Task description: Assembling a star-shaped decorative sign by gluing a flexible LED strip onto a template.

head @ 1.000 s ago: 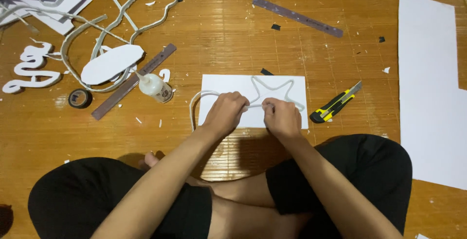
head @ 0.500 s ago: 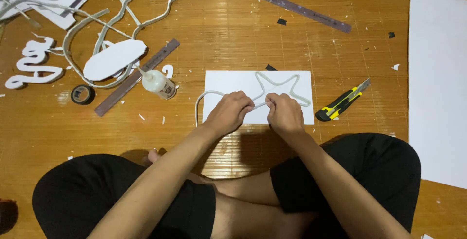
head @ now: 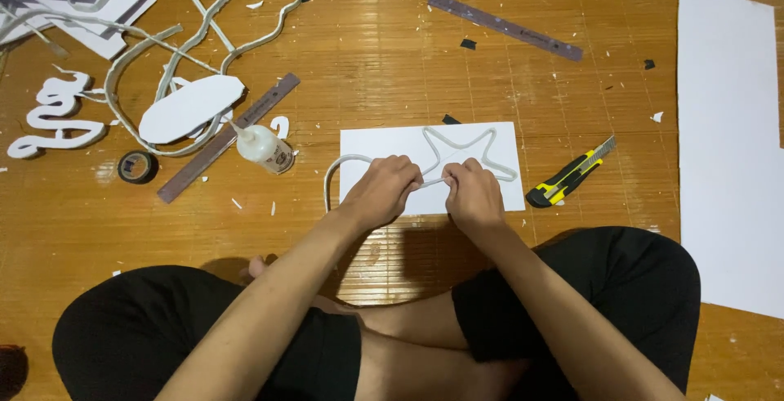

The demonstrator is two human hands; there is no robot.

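— What takes up the most room?

— The wooden floor (head: 408, 58), then the big white sheet (head: 727, 148) along the right side. The person sits cross-legged at the bottom, in black shorts (head: 621, 287).

— And straight in front of them?

— A smaller white card (head: 384, 144) lying flat, with a pale cord (head: 465, 144) bent into a star on top of it. The cord's loose end loops off the card's left edge.

— What are the hands doing?

— Both rest on the card's lower half. The left hand (head: 380, 193) is curled, pinching the cord; the right hand (head: 474, 197) pinches the same stretch just beside it, at the star's lower left point.

— Smaller things?

— A long ruler (head: 506, 27) at the top, another ruler (head: 224, 140) on the left, a yellow-and-black knife (head: 567, 176) just right of the card, a glue bottle (head: 263, 146) left of it, and a tape roll (head: 135, 166).
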